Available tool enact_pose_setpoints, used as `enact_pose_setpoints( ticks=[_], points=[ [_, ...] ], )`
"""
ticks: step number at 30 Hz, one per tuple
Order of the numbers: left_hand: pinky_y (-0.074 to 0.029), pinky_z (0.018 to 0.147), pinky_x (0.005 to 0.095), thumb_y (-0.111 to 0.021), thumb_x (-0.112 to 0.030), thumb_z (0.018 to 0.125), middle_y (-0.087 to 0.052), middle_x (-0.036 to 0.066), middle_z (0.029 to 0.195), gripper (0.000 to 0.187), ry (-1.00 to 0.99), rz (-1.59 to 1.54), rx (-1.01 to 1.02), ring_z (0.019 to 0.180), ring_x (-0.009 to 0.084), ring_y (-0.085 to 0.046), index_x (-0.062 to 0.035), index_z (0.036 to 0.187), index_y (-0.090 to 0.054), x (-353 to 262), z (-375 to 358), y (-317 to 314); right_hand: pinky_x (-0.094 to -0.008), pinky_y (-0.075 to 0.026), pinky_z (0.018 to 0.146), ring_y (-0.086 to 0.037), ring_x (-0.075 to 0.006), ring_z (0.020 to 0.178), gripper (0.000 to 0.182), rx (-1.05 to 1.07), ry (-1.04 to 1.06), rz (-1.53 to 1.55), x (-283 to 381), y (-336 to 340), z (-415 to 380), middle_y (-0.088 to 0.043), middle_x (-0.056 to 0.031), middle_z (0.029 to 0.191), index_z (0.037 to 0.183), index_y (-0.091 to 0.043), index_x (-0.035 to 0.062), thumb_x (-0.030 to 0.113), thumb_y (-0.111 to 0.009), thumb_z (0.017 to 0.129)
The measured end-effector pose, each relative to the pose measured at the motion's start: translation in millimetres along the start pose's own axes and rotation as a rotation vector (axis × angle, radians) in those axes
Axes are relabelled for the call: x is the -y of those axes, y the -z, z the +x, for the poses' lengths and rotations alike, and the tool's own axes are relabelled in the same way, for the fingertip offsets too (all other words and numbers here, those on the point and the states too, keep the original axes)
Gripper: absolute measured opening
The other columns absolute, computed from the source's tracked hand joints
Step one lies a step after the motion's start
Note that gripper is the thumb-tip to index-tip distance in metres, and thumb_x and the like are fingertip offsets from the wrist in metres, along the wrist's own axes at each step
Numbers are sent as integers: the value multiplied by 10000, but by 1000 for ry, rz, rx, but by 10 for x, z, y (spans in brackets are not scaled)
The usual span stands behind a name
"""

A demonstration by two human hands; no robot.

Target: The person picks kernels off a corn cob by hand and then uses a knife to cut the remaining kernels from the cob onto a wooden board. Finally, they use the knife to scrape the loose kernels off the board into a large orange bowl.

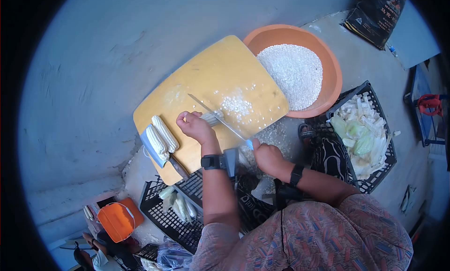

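Observation:
My left hand (194, 126) is closed round one end of a white corn cob (212, 118) on the yellow board (206, 65). In my right hand (266, 156) is the handle of a long thin knife (220, 119), its blade slanting across the board over the cob's other end. Loose white kernels (236, 104) lie beside the blade. At the board's left side, white cobs (161, 135) rest by a wide cleaver (153, 147) with a dark handle.
An orange basin (333, 74) of white kernels stands beyond the board's right corner. Black crates hold stripped cobs and husks (363, 135) at right, cobs (180, 206) at lower left. An orange bucket (117, 222) and another person (101, 259) are at bottom left.

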State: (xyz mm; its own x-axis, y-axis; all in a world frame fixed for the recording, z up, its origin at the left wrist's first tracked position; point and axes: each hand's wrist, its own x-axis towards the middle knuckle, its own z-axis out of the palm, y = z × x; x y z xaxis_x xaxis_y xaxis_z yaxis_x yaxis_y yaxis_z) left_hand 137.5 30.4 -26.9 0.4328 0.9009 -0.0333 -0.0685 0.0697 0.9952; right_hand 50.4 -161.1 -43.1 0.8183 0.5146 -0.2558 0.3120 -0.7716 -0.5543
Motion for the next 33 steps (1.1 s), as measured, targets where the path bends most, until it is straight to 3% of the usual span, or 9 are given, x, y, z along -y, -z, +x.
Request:
enact_pose_setpoints(
  ticks=[5,7,14,19,33],
  points=[
    [-405,570,277,-399,-94,905,-464,60,640,52,25,-63,-7,591,149,-478,-44,912,-396,56,58,-40,-470,-489,583,-610,-381,676,149,-45,-23,96,111,2,356,-601,-216,720,927,-448,-14,116,-388,887],
    [-404,568,277,-400,-97,906,-464,60,640,54,15,-63,-13,591,149,-478,-43,913,-395,59,39,-54,-470,-486,581,-608,-381,679,143,-200,11,148,143,-57,489,-597,-231,722,912,-450,-11,115,-387,889],
    [-411,576,281,-397,-94,909,-470,59,629,54,-30,-18,-39,586,145,-476,-41,919,-395,-9,-35,-65,-464,-488,583,-614,-371,682,118,-164,82,62,118,31,520,-595,-225,721,908,-451,-12,88,-405,867],
    [-428,584,279,-401,-87,906,-478,62,625,53,-36,-21,-34,577,139,-480,-36,920,-405,-13,-31,-51,-451,-500,597,-619,-372,691,117,-3,-33,-88,-87,32,8,-593,-227,729,929,-444,-12,63,-428,841],
    [-423,568,264,-394,-76,891,-510,71,644,51,-42,23,0,588,137,-508,-41,918,-418,24,-47,-90,-480,-476,565,-597,-402,651,115,-204,88,19,15,-112,565,-590,-224,688,927,-430,-15,68,-395,856]
  ],
)
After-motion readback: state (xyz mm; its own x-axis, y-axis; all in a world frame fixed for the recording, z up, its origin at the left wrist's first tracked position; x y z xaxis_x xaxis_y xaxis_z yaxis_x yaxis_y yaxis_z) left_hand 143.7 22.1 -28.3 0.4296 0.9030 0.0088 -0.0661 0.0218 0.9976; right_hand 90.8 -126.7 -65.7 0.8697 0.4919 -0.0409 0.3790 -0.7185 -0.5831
